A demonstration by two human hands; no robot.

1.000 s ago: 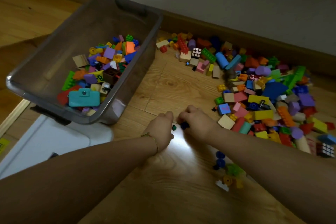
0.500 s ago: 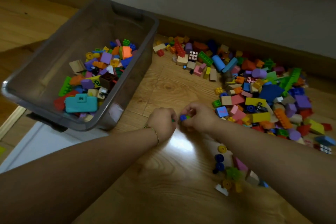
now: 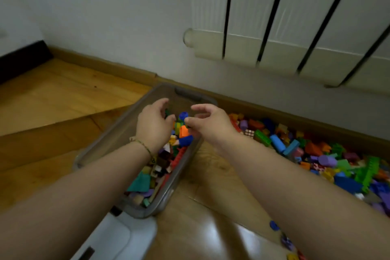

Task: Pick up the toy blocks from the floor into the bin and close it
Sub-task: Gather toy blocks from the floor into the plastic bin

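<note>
Bin (image 3: 99, 148): grey, open-topped, part-filled. Left hand (image 3: 155, 127), right hand (image 3: 209, 123): both above bin, fingers loosely spread, gripping nothing; small blue block (image 3: 183, 115) between them. Toy blocks (image 3: 316, 152): heaped on floor (image 3: 52, 95), right of bin.

The left forearm (image 3: 84, 177) and the right forearm (image 3: 280, 175) are bare right to the edge of the view; the left wrist wears a thin bracelet (image 3: 141, 144) of braided cord, yellowish-green, with a small pale knot or bead at its outer end; the left hand (image 3: 155, 127) and the right hand (image 3: 211, 122) are bare too, with short nails; blur softens the fingertips.
</note>
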